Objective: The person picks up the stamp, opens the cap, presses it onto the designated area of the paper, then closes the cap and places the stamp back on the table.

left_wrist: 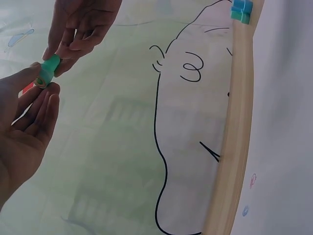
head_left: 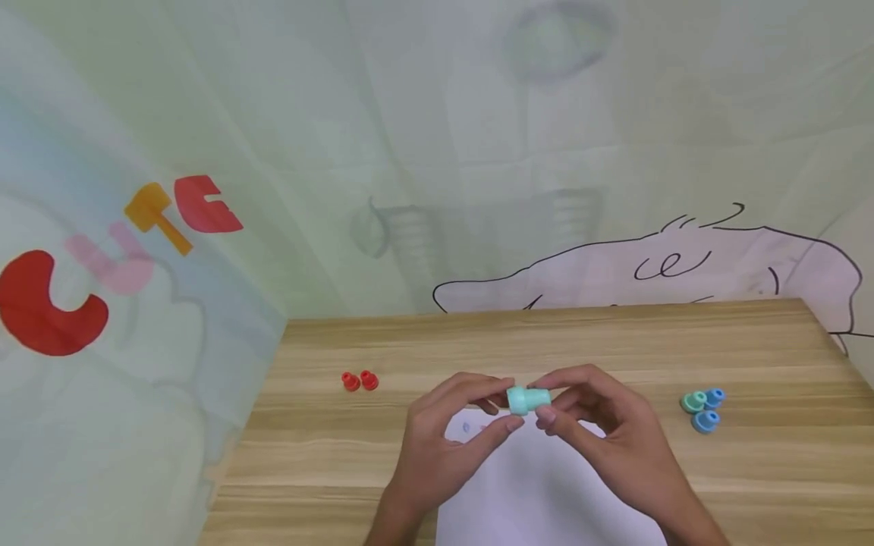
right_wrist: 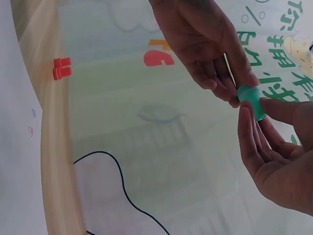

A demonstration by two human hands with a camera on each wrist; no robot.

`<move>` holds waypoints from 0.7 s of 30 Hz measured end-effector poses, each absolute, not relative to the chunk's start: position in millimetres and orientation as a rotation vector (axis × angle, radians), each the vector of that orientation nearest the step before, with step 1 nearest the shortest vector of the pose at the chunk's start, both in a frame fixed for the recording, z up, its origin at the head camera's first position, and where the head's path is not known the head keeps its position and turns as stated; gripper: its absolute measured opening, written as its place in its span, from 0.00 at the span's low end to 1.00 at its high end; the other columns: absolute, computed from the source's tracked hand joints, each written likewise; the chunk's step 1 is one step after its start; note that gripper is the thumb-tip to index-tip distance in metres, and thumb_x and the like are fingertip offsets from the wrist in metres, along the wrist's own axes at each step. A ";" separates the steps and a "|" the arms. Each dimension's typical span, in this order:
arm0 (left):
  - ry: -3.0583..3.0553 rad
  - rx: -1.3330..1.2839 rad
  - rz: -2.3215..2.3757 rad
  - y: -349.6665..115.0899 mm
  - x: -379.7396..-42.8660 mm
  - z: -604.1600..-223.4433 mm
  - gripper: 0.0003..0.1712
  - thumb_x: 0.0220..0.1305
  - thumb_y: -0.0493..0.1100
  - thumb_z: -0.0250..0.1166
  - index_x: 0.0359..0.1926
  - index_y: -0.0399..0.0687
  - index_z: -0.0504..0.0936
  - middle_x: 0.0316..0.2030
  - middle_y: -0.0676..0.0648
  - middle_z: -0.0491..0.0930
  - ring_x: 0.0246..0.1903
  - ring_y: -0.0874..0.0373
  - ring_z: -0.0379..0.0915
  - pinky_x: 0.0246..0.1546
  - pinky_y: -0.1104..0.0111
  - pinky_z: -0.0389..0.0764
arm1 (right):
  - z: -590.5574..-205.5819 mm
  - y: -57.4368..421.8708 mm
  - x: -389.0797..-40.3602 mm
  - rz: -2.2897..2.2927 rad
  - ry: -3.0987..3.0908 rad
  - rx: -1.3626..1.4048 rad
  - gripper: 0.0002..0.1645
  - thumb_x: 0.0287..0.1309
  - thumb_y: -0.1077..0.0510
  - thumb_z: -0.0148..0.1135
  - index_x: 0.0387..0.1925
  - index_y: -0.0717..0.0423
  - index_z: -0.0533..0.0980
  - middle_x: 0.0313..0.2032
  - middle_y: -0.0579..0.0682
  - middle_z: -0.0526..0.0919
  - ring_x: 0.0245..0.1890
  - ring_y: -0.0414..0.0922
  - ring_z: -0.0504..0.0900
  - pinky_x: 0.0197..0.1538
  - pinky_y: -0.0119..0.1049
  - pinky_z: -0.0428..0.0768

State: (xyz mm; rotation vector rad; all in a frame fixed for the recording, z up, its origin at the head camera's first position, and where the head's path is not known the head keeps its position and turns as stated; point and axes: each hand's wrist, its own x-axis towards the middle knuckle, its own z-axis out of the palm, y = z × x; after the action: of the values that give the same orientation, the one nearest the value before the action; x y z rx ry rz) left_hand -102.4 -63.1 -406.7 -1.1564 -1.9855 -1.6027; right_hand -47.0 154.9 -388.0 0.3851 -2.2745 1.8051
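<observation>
Over the sheet of white paper [head_left: 539, 485] a small teal stamp [head_left: 529, 400] is held level between both hands. My left hand [head_left: 444, 440] pinches its wide end, at the left, between thumb and fingertips. The narrower end lies between the thumb and index finger of my right hand [head_left: 614, 436]. In the left wrist view the stamp [left_wrist: 47, 71] slants between the two hands, its round wide end toward the camera. From the right wrist the stamp [right_wrist: 252, 100] shows with fingertips of both hands on it.
Two red stamps [head_left: 359, 381] stand on the wooden table [head_left: 328, 455] at the left. One green and two blue stamps [head_left: 706, 420] are grouped at the right. Small blue and pink marks [left_wrist: 246, 211] show on the paper. A printed cloth [head_left: 307, 152] hangs behind the table.
</observation>
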 end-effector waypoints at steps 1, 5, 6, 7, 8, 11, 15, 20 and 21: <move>-1.982 -1.159 -1.601 -63.0 -102.6 -406.9 0.24 0.60 0.31 0.79 0.58 0.39 0.86 0.47 0.44 0.89 0.42 0.57 0.87 0.43 0.69 0.92 | -388.7 154.9 -47.5 1.806 -2.284 0.385 0.20 0.66 0.68 0.70 0.56 0.49 0.81 0.41 0.47 0.89 0.36 0.45 0.88 0.48 0.36 0.91; -1.935 -1.222 -1.594 -61.1 -104.3 -407.4 0.24 0.58 0.29 0.79 0.56 0.37 0.85 0.47 0.42 0.88 0.42 0.55 0.87 0.43 0.70 0.92 | -391.4 154.6 -50.9 1.746 -2.371 0.368 0.14 0.75 0.64 0.62 0.55 0.44 0.81 0.42 0.43 0.89 0.36 0.43 0.88 0.47 0.36 0.90; -1.917 -1.250 -1.588 -60.4 -104.8 -407.5 0.24 0.57 0.28 0.79 0.56 0.36 0.85 0.47 0.41 0.88 0.43 0.54 0.87 0.43 0.70 0.92 | -392.2 154.2 -51.9 1.708 -2.412 0.350 0.13 0.78 0.61 0.59 0.53 0.41 0.82 0.42 0.40 0.89 0.35 0.41 0.88 0.46 0.36 0.89; -1.897 -1.283 -1.582 -59.4 -105.3 -407.2 0.24 0.57 0.28 0.79 0.55 0.35 0.85 0.47 0.40 0.88 0.43 0.54 0.87 0.43 0.70 0.92 | -393.0 153.7 -52.4 1.666 -2.448 0.340 0.12 0.80 0.60 0.56 0.50 0.39 0.83 0.40 0.38 0.89 0.35 0.40 0.88 0.45 0.35 0.89; -1.879 -1.314 -1.578 -58.4 -105.6 -407.0 0.24 0.56 0.27 0.79 0.55 0.35 0.85 0.47 0.39 0.88 0.43 0.53 0.87 0.44 0.70 0.92 | -394.0 153.1 -52.9 1.616 -2.481 0.333 0.15 0.82 0.58 0.53 0.46 0.38 0.83 0.38 0.36 0.88 0.34 0.38 0.88 0.44 0.35 0.88; -1.851 -1.375 -1.556 -55.8 -105.7 -406.7 0.23 0.56 0.26 0.78 0.54 0.33 0.84 0.46 0.39 0.87 0.42 0.53 0.88 0.44 0.71 0.91 | -397.1 151.1 -53.3 1.507 -2.557 0.328 0.23 0.85 0.56 0.46 0.36 0.36 0.83 0.29 0.33 0.85 0.30 0.34 0.84 0.39 0.32 0.85; -1.845 -1.361 -1.530 -53.2 -104.3 -408.2 0.23 0.56 0.26 0.78 0.53 0.33 0.85 0.46 0.39 0.86 0.41 0.54 0.88 0.45 0.72 0.91 | -401.2 149.1 -53.6 1.474 -2.581 0.345 0.27 0.87 0.57 0.41 0.29 0.37 0.78 0.23 0.34 0.78 0.25 0.34 0.79 0.31 0.31 0.80; -1.849 -1.321 -1.506 -52.0 -102.3 -411.3 0.23 0.57 0.26 0.78 0.54 0.32 0.85 0.45 0.39 0.86 0.41 0.54 0.88 0.46 0.72 0.90 | -403.3 145.7 -54.5 1.456 -2.576 0.339 0.27 0.87 0.57 0.38 0.29 0.39 0.73 0.23 0.35 0.74 0.25 0.34 0.75 0.29 0.31 0.77; -1.847 -1.318 -1.506 -51.8 -102.0 -412.0 0.23 0.57 0.26 0.78 0.55 0.32 0.85 0.45 0.39 0.85 0.41 0.54 0.88 0.47 0.71 0.91 | -403.4 145.0 -54.4 1.454 -2.573 0.338 0.26 0.87 0.58 0.38 0.29 0.40 0.73 0.23 0.35 0.73 0.25 0.34 0.75 0.29 0.31 0.76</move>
State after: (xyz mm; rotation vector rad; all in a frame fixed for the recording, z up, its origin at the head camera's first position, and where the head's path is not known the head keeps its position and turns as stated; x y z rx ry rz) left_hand -102.0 -51.8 -412.0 -1.3182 -1.8471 -1.5059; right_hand -54.4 145.0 -403.4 0.3382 -2.5726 1.4540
